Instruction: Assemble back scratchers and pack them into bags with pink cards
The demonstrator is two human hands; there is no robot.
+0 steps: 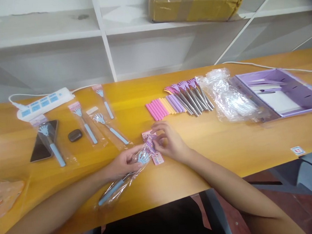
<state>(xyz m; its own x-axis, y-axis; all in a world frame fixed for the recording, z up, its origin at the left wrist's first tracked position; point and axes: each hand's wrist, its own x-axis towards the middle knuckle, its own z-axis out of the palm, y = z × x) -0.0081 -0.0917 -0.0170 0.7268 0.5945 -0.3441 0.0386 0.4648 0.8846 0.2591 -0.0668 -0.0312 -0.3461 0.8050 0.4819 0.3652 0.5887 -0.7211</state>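
Note:
My left hand [125, 164] is closed round a blue back scratcher [144, 157] in a clear plastic bag. Its blue handle slants down toward the table's near edge. At the bag's upper end, my right hand [169, 140] pinches a small purple printed card [150, 145]; how far the card is inside the bag I cannot make out. Pink printed cards [158, 158] lie beneath on the table. To the left lie several bagged blue back scratchers [86, 124], most with a card at the head end.
Beyond my right hand lie pink, orange and purple tubes [157, 109] and purple-headed back scratchers [194, 95]. Clear bags [230, 99] sit beside a purple box [276, 115]. A power strip [45, 103], phone [39, 147] and dark case [75, 135] are on the left.

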